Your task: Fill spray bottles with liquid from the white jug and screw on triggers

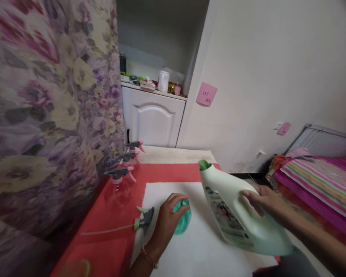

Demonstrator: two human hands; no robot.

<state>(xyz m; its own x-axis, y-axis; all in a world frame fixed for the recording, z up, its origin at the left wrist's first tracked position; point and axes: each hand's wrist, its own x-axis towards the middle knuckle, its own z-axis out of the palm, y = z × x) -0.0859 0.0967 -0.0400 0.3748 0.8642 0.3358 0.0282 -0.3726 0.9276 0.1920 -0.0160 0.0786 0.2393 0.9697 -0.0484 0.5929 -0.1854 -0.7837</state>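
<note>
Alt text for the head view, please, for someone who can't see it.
A person's right hand holds a large pale green jug tilted, while the left hand grips a small green bottle over a white sheet. A detached spray head lies beside the left hand; three spray bottles stand along the red table's left side.

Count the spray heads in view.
4: front head, middle head and back head in a row beside the curtain; loose head lying left of the left hand. Others may be hidden behind the row.
</note>
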